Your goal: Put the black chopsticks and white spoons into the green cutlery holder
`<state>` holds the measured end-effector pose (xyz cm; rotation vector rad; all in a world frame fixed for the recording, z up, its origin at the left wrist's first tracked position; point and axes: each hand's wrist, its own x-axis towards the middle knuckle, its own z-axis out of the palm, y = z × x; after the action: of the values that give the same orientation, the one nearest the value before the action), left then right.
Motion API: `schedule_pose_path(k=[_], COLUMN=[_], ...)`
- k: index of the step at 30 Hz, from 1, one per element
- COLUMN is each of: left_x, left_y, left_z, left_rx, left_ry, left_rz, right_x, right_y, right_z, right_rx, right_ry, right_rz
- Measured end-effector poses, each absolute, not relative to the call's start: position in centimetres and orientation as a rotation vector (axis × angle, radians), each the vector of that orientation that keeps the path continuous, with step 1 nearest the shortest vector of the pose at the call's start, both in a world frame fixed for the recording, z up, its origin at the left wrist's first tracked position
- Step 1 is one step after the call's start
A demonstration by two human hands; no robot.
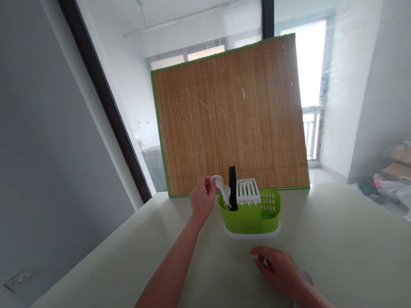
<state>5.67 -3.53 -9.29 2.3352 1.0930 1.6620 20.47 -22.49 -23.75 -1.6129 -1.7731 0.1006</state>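
Note:
In the head view my left hand [203,191] is closed on the bowl end of a white spoon [221,184]. The spoon's handle points down into the left section of a green utensil caddy [245,221]. Beside it in that section stand a second pale spoon [227,191] and black chopsticks [233,185]. My right hand [278,267] hovers low over or rests on the table in front of the caddy, its fingers loosely bent and apart, holding nothing. Partly hidden under my right wrist lies another white spoon [306,277].
The caddy has a white slotted rack [247,191] on top and a white base. Behind it, a bamboo mat [229,121] with green edging stands upright on the pale table [334,238]. A glass partition and cardboard boxes [410,160] are beyond.

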Motion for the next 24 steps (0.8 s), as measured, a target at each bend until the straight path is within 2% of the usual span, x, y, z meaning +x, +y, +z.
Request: schedule_pose_path(k=[4,7,18,24], left_x=[7.2,7.7,8.6,7.9], left_y=[-1.4,-0.6,0.8,0.1], left_z=[-11.6,-12.9,-14.8,-14.0], left_rx=[2.459,2.468,2.435,2.332], left_ry=[1.190,1.216,1.300,1.266], left_rz=[1.321,1.217,1.115,1.230], right_x=[20.4,20.3,20.2,20.1], right_y=[-22.5,-22.6,-22.8,-22.9], right_z=[-23.7,-23.7,-23.6,-23.4], right_rx=[-1.603,-1.599,-1.608,-1.549], right_ry=[-1.797,-1.810,-1.836,-1.835], right_rz=[0.063,0.053,0.056,0.028])
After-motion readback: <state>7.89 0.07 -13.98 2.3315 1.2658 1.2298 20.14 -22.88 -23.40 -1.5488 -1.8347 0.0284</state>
